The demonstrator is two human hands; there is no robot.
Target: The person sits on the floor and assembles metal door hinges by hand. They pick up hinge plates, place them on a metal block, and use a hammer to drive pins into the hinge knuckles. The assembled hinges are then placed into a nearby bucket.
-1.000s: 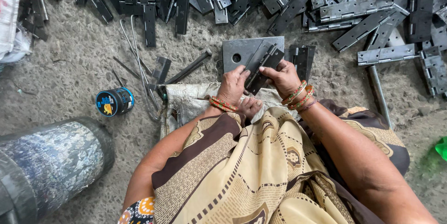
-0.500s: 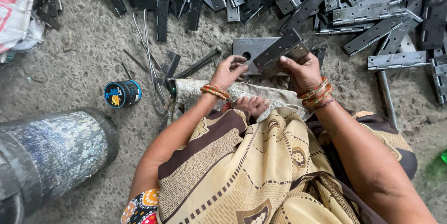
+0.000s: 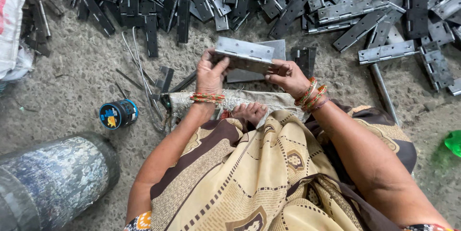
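Grey concrete floor [image 3: 72, 82] underfoot. Far across it, heap of dark steel hinges [image 3: 297, 0]. Near left, big silvery metal drum [image 3: 48, 183] lying on its side. At centre, flat steel plate [image 3: 276, 48] on the floor. Above it, long grey steel hinge [image 3: 245, 54], lifted level, left hand [image 3: 210, 70] clamped on one end, right hand [image 3: 286, 75] pinching the other. Left, small blue tin [image 3: 118, 114]. Likely checking the hinge; needs a steady two-ended grip.
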